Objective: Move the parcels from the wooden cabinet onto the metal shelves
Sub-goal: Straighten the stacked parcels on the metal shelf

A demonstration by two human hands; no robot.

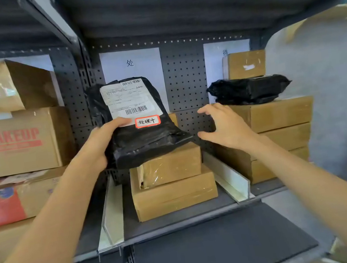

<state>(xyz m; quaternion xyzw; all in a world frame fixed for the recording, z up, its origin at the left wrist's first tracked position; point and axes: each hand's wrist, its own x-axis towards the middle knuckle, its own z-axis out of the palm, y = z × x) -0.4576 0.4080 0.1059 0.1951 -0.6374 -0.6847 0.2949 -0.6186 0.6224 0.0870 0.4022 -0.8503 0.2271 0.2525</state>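
Parcel [142, 127] in glossy black plastic wrap is sitting tilted up on the top of two stacked cardboard boxes [172, 181] in the middle bay of the metal shelf [181, 217]. Its film is creasing and catching the light, and its upper face is carrying a white shipping label [128, 98] with two barcodes. Below that label a small white sticker [147, 121] with a red border is showing handwritten characters. The left hand [104, 141] is gripping the parcel's left edge, thumb lying across the lower part of the label and fingers curling underneath. The right hand [227, 126] is hovering just beside the parcel's right side, fingers spread and relaxed, holding nothing. White dividers [231, 179] are bordering the bay on both sides. To the right, a second black-wrapped parcel [248, 89] is lying flat on a stack of brown boxes [281, 135]. To the left, a carton printed MAKEUP [12, 144] in red is standing in the neighbouring bay. Paper sheets [132, 70] are hanging on the perforated back panel.
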